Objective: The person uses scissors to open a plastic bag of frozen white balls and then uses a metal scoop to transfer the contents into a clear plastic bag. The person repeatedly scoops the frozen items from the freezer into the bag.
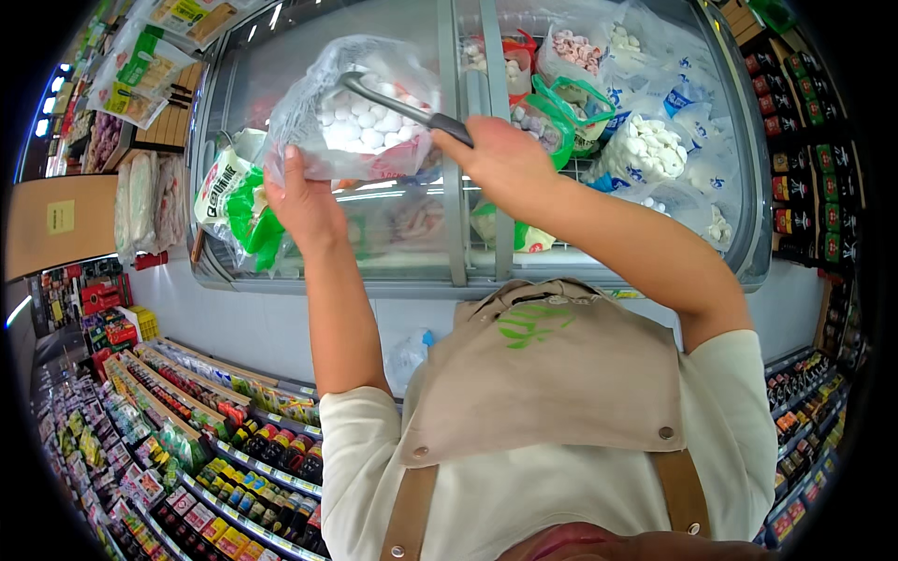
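My left hand (305, 200) grips the near left rim of a clear plastic bag (302, 105) above the left part of a glass-topped chest freezer. White round frozen balls (368, 119) fill the bag, with a few orange-pink pieces among them. My right hand (501, 151) is closed around the dark handle of a metal scoop or ladle (393, 105), which slants leftward over the bag's mouth. Whether its curved far end touches the balls, I cannot tell. Left of the bag, an opened green and white package (235, 193) lies on the freezer's glass.
The freezer's right side stands open, holding a bag of white pieces (645, 151), a bag of pink pieces (577, 50) and green-rimmed bags (551, 130). Sliding-lid frames (452, 140) cross its middle. Packaged foods (137, 70) hang at upper left. Shelves of bottles (280, 449) stand behind me.
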Tool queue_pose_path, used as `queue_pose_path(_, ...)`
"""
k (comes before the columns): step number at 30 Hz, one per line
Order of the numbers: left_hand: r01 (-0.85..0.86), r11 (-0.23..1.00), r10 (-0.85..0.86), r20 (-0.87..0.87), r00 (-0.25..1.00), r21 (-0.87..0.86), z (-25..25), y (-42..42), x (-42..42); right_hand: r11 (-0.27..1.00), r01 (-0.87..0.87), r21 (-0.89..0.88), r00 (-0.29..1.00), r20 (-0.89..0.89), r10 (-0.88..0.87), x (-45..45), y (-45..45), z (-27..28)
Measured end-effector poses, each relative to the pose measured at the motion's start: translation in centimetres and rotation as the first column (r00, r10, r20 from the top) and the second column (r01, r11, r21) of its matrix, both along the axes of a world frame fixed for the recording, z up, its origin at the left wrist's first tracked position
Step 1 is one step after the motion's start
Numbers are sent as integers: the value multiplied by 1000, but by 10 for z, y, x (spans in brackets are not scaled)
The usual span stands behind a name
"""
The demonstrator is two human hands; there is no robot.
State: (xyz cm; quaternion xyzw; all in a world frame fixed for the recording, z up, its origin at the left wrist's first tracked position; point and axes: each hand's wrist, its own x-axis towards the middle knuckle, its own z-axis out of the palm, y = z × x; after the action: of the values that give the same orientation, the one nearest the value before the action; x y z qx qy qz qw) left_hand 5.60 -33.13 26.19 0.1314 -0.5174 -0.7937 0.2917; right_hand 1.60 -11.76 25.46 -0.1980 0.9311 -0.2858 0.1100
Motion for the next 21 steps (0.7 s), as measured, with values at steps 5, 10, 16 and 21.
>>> queue_pose_path(5,-39,999,39,-2,999,-26,-8,-8,10,920,-278,274,808,-451,379,11,66,13)
queue_pose_path(10,-32,999,31,-18,999,-6,-8,-3,8,963,-186,193,807,-529,262,8,64,6)
queue_pose_path(16,30,999,-32,-82,996,-34,-3,-2,2,972,-206,109,925,-302,230,6,27,-26)
queue_pose_path(21,-39,999,38,-31,999,-26,-9,-4,16,896,-410,169,820,-361,444,35,65,9)
